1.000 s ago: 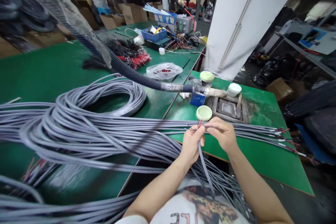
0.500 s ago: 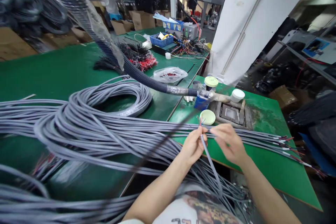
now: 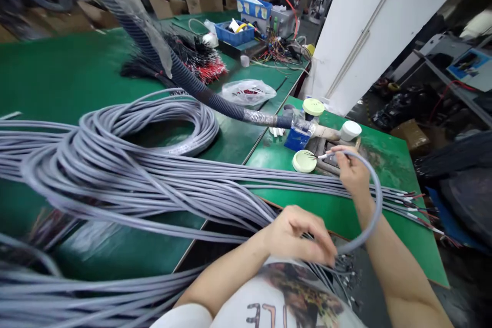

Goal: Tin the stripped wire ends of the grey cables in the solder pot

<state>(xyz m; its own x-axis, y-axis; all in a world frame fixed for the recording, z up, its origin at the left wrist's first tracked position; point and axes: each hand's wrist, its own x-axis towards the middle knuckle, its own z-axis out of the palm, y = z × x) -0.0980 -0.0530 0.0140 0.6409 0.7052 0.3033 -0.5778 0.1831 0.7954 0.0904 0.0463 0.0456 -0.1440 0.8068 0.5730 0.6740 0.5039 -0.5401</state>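
Note:
My right hand [image 3: 351, 166] pinches a grey cable [image 3: 378, 200] close to its stripped end. The thin bare-tipped wires [image 3: 313, 156] of that end point left over a round pale-green dish [image 3: 304, 162]. From the hand the cable arcs right and down toward my lap. My left hand [image 3: 302, 236] is lower, in front of my chest, with fingers loosely curved and apart. Its fingertips are close to the lower part of the cable; whether they touch it I cannot tell. A soldering pot [image 3: 330, 164] is partly hidden behind my right hand.
A large bundle of grey cables [image 3: 154, 174] lies across the green table [image 3: 246, 133], with stripped ends at the right. A ribbed hose [image 3: 192, 82] slants over the table. A blue box [image 3: 298, 138], a white-lidded tub [image 3: 350, 130] and a yellow-lidded jar [image 3: 313, 106] stand behind the dish.
My right hand now holds the cable end, which was in my left hand, and its wires have turned from upward to over the dish. My left hand has let go and moved down. The view has tilted down.

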